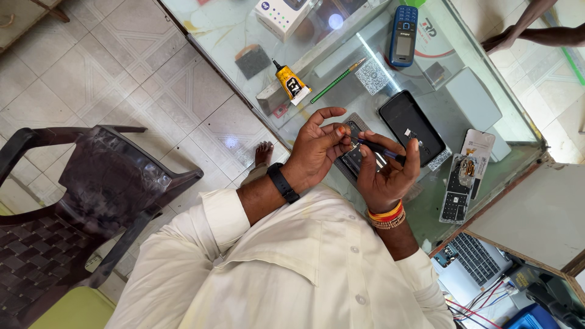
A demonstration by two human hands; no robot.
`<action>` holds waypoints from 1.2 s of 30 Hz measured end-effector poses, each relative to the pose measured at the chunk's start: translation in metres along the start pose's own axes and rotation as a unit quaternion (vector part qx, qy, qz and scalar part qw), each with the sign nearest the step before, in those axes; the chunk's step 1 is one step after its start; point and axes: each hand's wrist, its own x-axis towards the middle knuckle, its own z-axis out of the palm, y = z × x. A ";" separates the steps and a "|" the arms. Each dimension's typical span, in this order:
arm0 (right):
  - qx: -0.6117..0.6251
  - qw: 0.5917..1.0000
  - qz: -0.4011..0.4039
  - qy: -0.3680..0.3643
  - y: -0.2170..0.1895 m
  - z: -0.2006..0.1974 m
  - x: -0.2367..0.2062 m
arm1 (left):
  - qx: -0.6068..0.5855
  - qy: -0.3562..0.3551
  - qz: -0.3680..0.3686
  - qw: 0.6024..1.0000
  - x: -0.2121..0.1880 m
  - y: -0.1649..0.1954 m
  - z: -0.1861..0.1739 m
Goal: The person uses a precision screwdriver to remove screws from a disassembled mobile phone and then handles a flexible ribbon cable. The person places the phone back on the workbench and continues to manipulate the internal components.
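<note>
My left hand (317,149), with a black band on its wrist, holds an opened phone body (352,159) over the glass counter (231,36). My right hand (387,173), with coloured bangles on its wrist, grips a thin dark blue tool (379,148). The tool's tip points at the phone's inner parts. A detached black phone screen (411,125) lies on the glass just beyond my right hand.
On the counter lie a yellow and black glue tube (291,82), a green pen-like tool (338,78), a blue keypad phone (402,35), a white box (283,13) and a dismantled phone (464,176). Another person's hand (506,39) rests at the far right. A dark plastic chair (91,201) stands left.
</note>
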 end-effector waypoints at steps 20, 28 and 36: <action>0.002 1.000 0.002 -0.001 0.003 0.000 -0.003 | -0.002 0.000 0.005 1.000 -0.002 0.000 0.002; -0.003 1.000 0.016 0.026 0.003 -0.001 -0.008 | 0.027 0.013 0.038 0.999 -0.001 0.008 -0.001; 0.075 0.988 0.133 -0.005 0.013 -0.003 -0.029 | 0.496 -0.011 0.173 0.851 -0.002 0.050 -0.029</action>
